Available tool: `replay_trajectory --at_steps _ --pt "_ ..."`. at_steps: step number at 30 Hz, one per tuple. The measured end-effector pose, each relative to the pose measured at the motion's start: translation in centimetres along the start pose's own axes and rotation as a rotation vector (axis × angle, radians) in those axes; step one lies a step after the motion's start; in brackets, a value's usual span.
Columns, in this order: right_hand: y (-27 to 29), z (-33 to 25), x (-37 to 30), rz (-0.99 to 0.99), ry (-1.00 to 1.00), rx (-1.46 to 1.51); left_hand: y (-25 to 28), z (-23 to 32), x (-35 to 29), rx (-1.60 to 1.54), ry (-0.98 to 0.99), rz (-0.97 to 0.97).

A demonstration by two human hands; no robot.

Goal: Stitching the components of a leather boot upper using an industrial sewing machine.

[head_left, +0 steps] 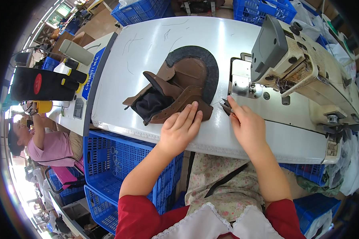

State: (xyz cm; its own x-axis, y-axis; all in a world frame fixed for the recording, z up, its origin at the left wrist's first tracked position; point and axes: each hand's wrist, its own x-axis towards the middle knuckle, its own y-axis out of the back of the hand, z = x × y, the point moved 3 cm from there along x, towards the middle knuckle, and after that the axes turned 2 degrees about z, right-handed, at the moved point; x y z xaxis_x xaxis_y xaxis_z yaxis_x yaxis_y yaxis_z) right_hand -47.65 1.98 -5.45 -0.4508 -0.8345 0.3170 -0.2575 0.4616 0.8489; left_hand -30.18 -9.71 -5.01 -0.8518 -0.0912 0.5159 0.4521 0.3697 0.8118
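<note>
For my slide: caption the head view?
Left fingers touch a brown leathery shoe upper; right fingers hold dark pointed snips.

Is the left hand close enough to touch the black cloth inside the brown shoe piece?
Probably yes: the left hand rests on the brown shoe piece, near the black cloth that shows in its opening. Nothing seems to cover that cloth from above.
</note>
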Motion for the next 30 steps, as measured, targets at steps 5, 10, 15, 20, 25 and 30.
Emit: replay_trajectory --at_steps 5,10,15,20,25,30 --pt "-0.05 -0.03 0.03 0.009 0.009 0.002 -0.03 0.00 -0.13 0.001 0.001 0.012" --pt "-0.14 -0.01 -0.03 0.038 -0.011 0.052 0.01 -0.04 -0.13 -0.009 0.003 0.008" --pt "-0.17 0.05 -0.06 0.050 -0.018 0.068 -0.05 -0.02 -0.10 -0.007 0.006 0.025" --pt "0.05 -0.05 -0.03 0.051 -0.033 0.089 -0.05 0.09 0.01 -0.008 0.012 0.025" --pt "-0.12 0.04 -0.09 0.055 -0.019 0.061 -0.11 0.08 -0.10 -0.007 0.012 0.023" --pt "-0.24 0.04 -0.17 0.072 -0.009 0.059 -0.02 0.09 -0.01 -0.003 0.014 0.028"
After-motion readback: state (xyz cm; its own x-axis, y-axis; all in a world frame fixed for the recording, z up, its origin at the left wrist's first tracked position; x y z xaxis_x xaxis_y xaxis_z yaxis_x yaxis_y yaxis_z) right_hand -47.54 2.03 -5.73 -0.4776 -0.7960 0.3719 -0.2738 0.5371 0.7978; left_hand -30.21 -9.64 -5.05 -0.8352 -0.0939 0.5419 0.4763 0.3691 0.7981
